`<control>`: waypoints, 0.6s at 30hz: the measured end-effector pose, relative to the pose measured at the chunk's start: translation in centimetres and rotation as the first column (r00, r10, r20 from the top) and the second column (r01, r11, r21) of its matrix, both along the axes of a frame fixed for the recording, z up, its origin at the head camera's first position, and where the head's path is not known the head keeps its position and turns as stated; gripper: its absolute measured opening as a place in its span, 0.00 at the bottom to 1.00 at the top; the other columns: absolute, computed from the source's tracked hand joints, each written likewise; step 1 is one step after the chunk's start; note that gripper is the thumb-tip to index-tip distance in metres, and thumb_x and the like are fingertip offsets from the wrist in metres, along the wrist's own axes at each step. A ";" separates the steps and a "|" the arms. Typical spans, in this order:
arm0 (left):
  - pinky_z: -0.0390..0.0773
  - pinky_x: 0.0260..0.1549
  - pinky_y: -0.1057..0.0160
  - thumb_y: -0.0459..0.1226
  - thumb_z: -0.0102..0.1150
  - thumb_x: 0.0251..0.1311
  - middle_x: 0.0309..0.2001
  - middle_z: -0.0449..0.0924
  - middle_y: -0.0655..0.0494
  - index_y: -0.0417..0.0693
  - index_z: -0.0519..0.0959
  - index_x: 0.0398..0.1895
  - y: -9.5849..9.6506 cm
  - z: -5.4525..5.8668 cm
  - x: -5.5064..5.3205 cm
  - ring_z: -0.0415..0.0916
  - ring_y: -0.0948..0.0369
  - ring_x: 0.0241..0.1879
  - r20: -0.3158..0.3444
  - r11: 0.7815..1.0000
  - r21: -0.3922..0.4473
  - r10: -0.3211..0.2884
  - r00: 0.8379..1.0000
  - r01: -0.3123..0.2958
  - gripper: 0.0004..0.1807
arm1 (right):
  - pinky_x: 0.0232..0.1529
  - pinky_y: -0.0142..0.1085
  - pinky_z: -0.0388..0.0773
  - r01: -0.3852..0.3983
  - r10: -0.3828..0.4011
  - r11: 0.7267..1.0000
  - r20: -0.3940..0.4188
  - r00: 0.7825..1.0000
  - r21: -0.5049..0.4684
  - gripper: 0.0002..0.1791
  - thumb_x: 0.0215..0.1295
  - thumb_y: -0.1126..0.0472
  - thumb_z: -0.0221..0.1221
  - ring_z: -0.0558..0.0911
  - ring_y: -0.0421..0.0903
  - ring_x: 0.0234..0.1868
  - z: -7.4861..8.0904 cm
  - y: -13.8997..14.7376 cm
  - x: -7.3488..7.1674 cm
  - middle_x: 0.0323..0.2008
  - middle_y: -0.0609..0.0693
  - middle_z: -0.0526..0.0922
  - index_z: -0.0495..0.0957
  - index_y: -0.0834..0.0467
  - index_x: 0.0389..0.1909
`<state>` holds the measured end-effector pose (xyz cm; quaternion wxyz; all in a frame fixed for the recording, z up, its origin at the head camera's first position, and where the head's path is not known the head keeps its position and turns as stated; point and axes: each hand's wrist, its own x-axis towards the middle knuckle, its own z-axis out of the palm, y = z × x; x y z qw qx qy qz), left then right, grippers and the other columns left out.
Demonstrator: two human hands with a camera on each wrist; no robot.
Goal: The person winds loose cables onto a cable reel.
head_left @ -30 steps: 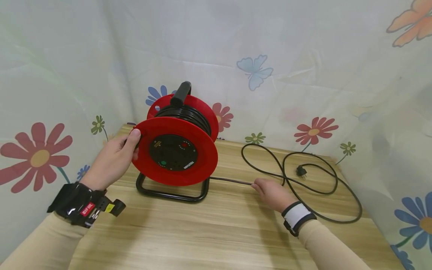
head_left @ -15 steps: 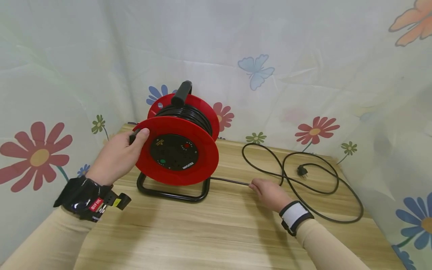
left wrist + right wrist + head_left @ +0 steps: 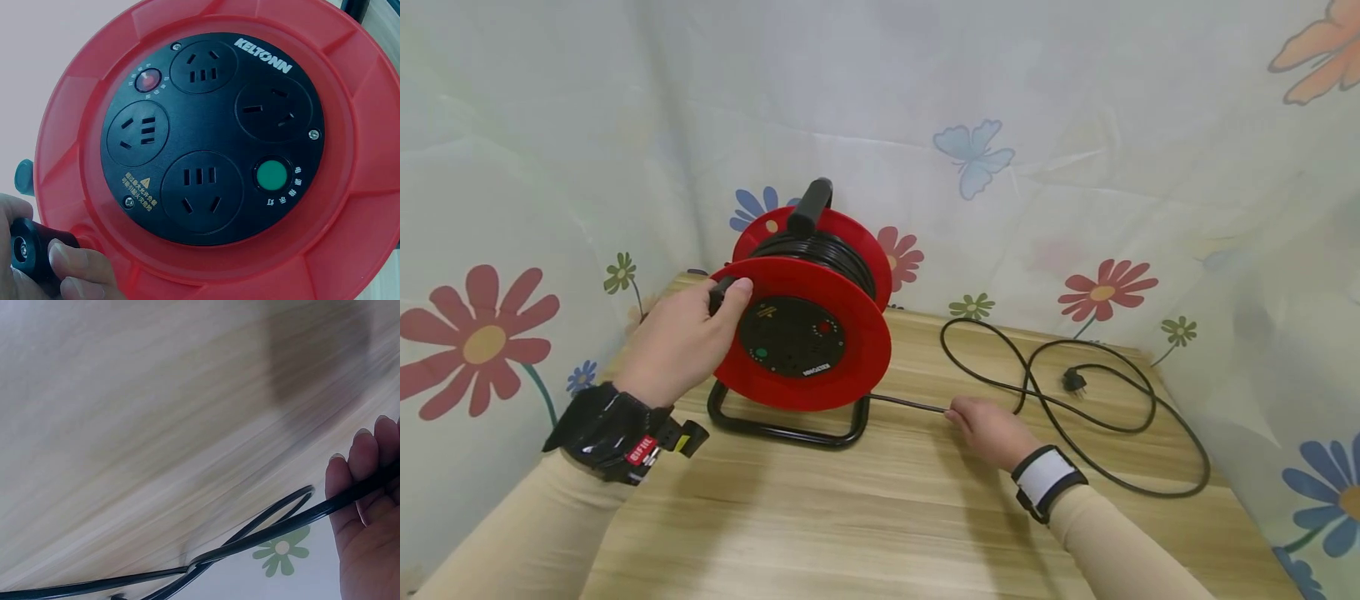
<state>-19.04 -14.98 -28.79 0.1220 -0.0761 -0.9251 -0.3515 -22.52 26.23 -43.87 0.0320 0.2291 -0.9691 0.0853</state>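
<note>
A red cable reel [image 3: 861,354] with a black socket panel stands in its black tube frame [image 3: 790,433] at centre left. On its face, toward the upper left in the head view, is a black crank knob [image 3: 37,250]. My left hand [image 3: 681,342] grips that knob, thumb toward the reel face. Black cable [image 3: 910,403] is wound on the drum, and a length runs out low on the right side. My right hand [image 3: 992,432] holds this length a short way from the reel. In the right wrist view, the cable [image 3: 281,526] crosses the fingers.
Loose cable loops [image 3: 1195,442] lie on the wooden table [image 3: 850,525] at the right, with a black plug [image 3: 1073,381] inside them. A carrying handle [image 3: 811,206] tops the reel. Flower-printed sheeting [image 3: 865,100] closes off the back and sides.
The knob has moved up and to the right with my left hand, and the reel face has turned slightly clockwise. My right hand has shifted a little left, closer to the reel.
</note>
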 end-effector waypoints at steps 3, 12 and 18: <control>0.76 0.23 0.55 0.65 0.32 0.65 0.30 0.80 0.46 0.45 0.73 0.37 0.1 0.0 -0.2 0.76 0.51 0.31 -0.021 1.000 -0.022 0.009 1.000 -0.009 0.33 | 0.21 0.35 0.67 -0.003 0.003 1.000 0.001 1.000 0.006 0.14 0.72 0.53 0.49 0.67 0.38 0.18 0.0 -0.4 -0.1 0.17 0.43 0.67 0.70 0.52 0.26; 0.73 0.22 0.55 0.61 0.34 0.67 0.26 0.79 0.46 0.44 0.74 0.37 1.2 0.6 -0.2 0.75 0.51 0.29 -0.055 0.998 -0.057 0.023 0.998 -0.026 0.31 | 0.23 0.35 0.69 -0.014 0.014 1.000 0.008 1.000 0.005 0.13 0.72 0.53 0.49 0.68 0.38 0.20 -0.2 -1.3 -0.2 0.18 0.42 0.68 0.71 0.52 0.27; 0.73 0.23 0.55 0.60 0.34 0.67 0.24 0.77 0.47 0.45 0.73 0.34 2.0 0.8 -0.2 0.74 0.52 0.27 -0.060 0.998 -0.050 0.029 0.998 -0.033 0.29 | 0.23 0.35 0.69 -0.011 0.011 1.000 0.021 1.000 0.020 0.13 0.73 0.52 0.48 0.68 0.38 0.20 -0.3 -2.1 -0.2 0.18 0.42 0.69 0.72 0.51 0.28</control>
